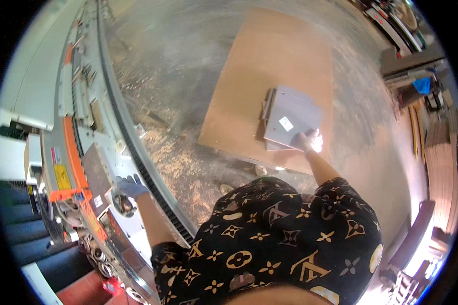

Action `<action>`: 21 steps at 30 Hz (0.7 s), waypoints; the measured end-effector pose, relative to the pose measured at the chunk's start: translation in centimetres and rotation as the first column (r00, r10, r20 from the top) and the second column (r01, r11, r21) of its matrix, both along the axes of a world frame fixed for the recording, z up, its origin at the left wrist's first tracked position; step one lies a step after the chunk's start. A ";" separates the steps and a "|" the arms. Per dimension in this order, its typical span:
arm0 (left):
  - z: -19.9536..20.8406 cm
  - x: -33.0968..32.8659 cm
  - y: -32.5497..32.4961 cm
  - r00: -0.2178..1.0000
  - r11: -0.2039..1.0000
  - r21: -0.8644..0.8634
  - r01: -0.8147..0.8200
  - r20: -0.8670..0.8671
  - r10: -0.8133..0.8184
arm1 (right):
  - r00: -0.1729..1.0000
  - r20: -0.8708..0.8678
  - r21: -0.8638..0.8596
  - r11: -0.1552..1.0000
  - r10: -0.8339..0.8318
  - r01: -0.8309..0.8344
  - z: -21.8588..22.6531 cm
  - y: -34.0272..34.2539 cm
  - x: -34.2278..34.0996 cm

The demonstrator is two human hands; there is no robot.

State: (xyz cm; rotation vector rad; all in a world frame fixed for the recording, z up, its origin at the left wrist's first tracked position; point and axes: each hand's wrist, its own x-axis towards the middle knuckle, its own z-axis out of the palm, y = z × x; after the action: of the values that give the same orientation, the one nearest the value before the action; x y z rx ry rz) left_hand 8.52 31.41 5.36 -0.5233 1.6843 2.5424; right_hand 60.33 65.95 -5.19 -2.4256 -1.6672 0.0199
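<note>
My right hand (310,140) grips the near right corner of a flat grey panel (295,113) with a white label and small holes. That panel tops a small, uneven stack of similar boards, which lies on a large brown sheet (259,56). Strong light washes out part of the hand's fingers. To the left, my left hand (131,187), in a dark grey-blue glove, rests over the bed of a long machine (118,161) with its fingers stretched out. Beside it on the machine lies another grey panel (94,170) with a white label; contact between them is unclear.
Along the machine runs an orange rail (72,147), with a black ribbed track (118,112) nearer me. Sawdust (173,157) covers the floor between machine and brown sheet. Stacked boards (440,168) stand at the far right. Dark blue steps or slats (28,223) show at lower left.
</note>
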 end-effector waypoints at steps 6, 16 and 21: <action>-14.8 9.2 9.1 0.670 0.643 -0.617 0.454 -0.239 -0.703 | 0.903 -0.429 -0.218 0.973 -0.029 -0.072 3.3 2.8 1.8; -17.0 29.5 23.4 0.541 0.690 0.109 0.716 0.537 -0.647 | 0.835 -0.065 -0.210 0.811 0.546 -0.547 0.9 -1.3 -1.5; -16.3 27.6 24.0 0.455 0.602 0.166 0.781 0.509 -0.731 | 0.756 -0.575 -0.225 0.828 0.313 -0.514 1.1 -2.3 -3.1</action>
State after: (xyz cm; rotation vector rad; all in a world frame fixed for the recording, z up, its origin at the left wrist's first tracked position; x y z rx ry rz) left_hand 36.16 55.42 -10.96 -0.3100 1.3615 1.4768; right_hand 57.21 63.62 -4.08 -1.9157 -2.0106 1.0541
